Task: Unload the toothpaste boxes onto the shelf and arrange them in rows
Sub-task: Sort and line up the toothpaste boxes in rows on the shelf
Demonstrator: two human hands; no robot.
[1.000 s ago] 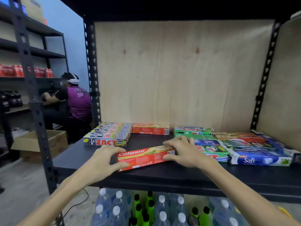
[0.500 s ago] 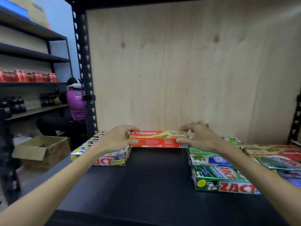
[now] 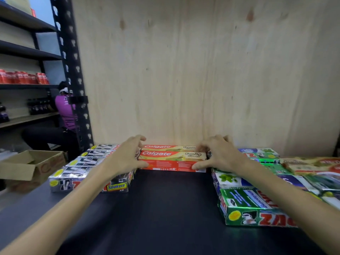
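Note:
A red Colgate toothpaste box [image 3: 173,160] lies on the black shelf [image 3: 165,208], directly in front of a second Colgate box [image 3: 169,147] that sits against the plywood back. My left hand [image 3: 127,155] grips the front box's left end, thumb below and fingers above. My right hand [image 3: 219,156] grips its right end the same way. A row of silver Zact Smokers boxes [image 3: 92,168] lies to the left. Green, blue and white toothpaste boxes [image 3: 257,192] are laid out on the right.
The plywood back panel [image 3: 184,70] closes the shelf behind the boxes. A black perforated upright [image 3: 71,70] stands at the left. Beyond it are an open cardboard carton [image 3: 31,164] on the floor, another person in a purple shirt [image 3: 64,111], and shelves with red cans [image 3: 24,77].
Both hands carried the Colgate box from the shelf's front edge to the back and set it down in front of the other Colgate box. My view has moved closer to the shelf.

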